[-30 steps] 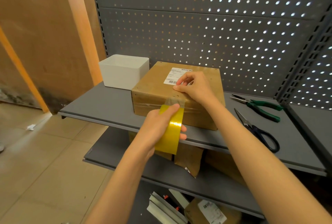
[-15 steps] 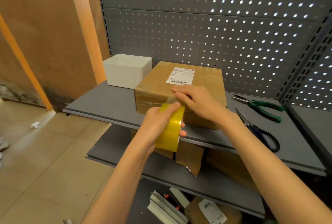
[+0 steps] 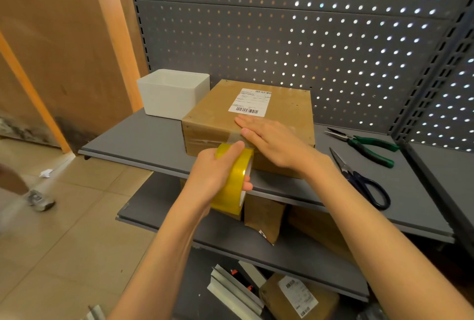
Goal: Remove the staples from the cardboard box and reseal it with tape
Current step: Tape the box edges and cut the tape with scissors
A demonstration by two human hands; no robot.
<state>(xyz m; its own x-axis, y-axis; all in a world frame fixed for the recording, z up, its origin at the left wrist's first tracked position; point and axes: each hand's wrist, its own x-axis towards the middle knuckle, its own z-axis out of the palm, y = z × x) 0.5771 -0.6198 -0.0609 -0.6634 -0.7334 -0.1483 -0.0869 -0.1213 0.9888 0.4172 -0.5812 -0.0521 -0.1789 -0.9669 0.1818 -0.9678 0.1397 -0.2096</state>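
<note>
A: Brown cardboard box (image 3: 282, 114), white shipping label (image 3: 250, 101) on top, sits on the upper grey metal shelf (image 3: 133, 140), near its front edge, just right of the white rectangular plastic bin (image 3: 173, 95).

B: Hands?

A: Right hand (image 3: 272, 142) lies flat, fingers straight and together, palm down on the box top at its front edge, over a strip of clear tape (image 3: 234, 136). Left hand (image 3: 215, 173) grips the yellowish roll of clear packing tape (image 3: 234, 181), fingers curled round the outside and thumb on top. Roll is held against the box's front face, in front of the shelf edge.

B: Tape path?

A: Strip runs from the roll up over the front top edge and under the right hand.

B: Other items?

A: Green-handled pliers (image 3: 364, 144) and dark-handled scissors (image 3: 364, 181) lie on the same shelf, right of the box, apart from it. Brown cardboard parcels (image 3: 264, 219) on the lower shelf.
</note>
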